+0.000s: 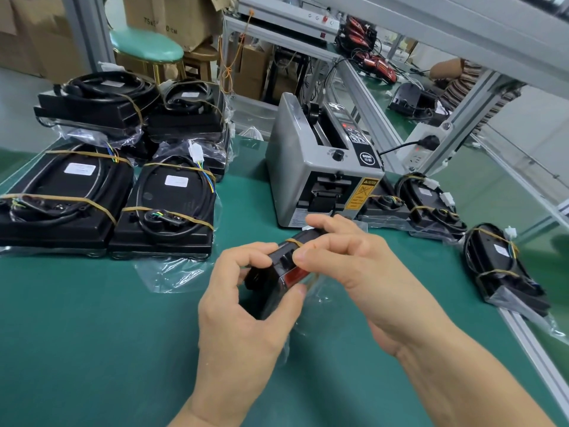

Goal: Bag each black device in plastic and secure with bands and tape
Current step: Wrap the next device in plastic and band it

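The green bench mat [92, 349] filled the lower frame. At upper left sat my stacks of bagged, banded black devices [101, 192]; the grey tape dispenser [311, 167] stood at centre, with two more banded black units [431, 208] to its right. At lower centre, my left hand [246, 306] curled round the black device with the red lens [277, 272], half in its clear plastic bag [311, 298]. My right hand [354, 263] pinched the tan rubber band [294, 241] across its top.
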